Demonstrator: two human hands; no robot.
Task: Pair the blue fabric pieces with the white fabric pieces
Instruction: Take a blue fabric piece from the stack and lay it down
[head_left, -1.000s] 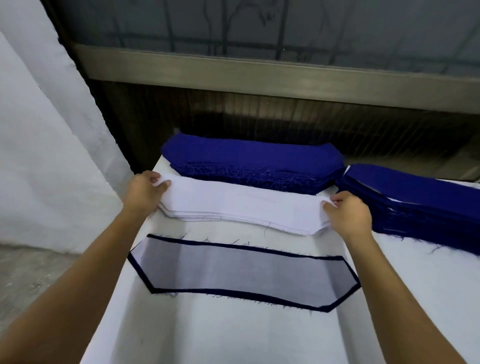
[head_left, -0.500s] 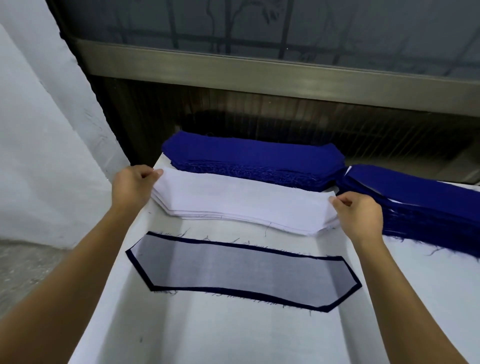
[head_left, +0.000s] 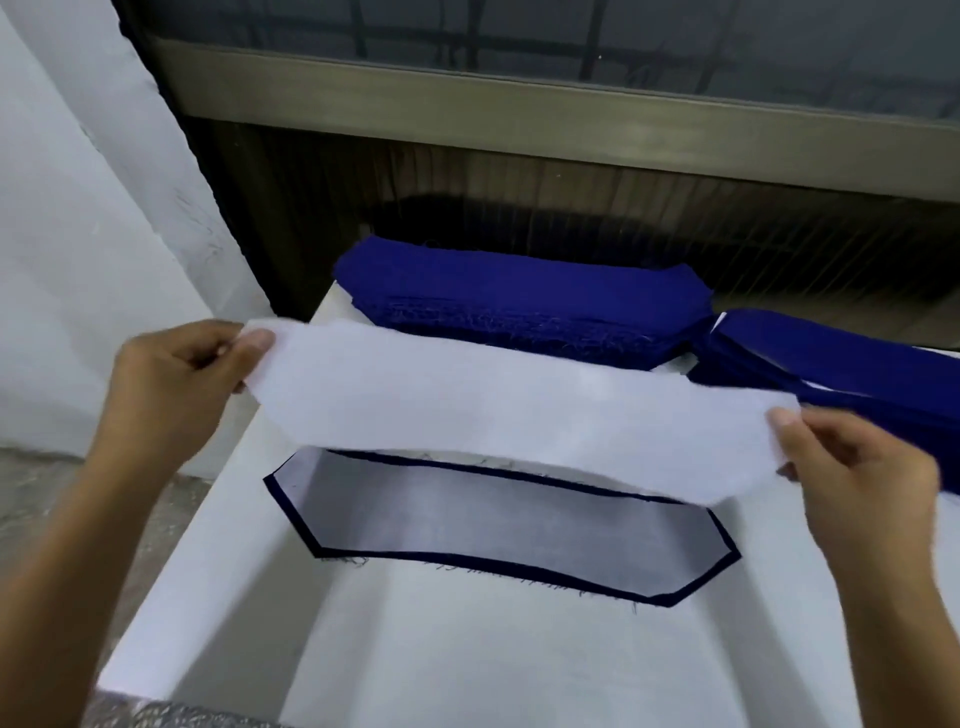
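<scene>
A long white fabric piece (head_left: 519, 405) hangs stretched in the air above the table. My left hand (head_left: 176, 384) pinches its left end and my right hand (head_left: 852, 483) pinches its right end. Below it on the white table (head_left: 467, 649) lies a paired piece (head_left: 498, 525): white fabric on top of a blue piece whose dark edge shows all round. A stack of blue fabric pieces (head_left: 519, 306) sits at the back of the table. A second blue stack (head_left: 852, 364) lies at the right. The held piece hides the stack of white pieces.
A dark slatted wall and a window ledge (head_left: 519, 109) stand right behind the table. A white wall (head_left: 78, 234) rises at the left, with grey floor (head_left: 62, 499) below it. The table's left edge falls away near my left forearm.
Both hands have lifted one white piece off the white stack and drawn it up and toward me, over the paired piece.
</scene>
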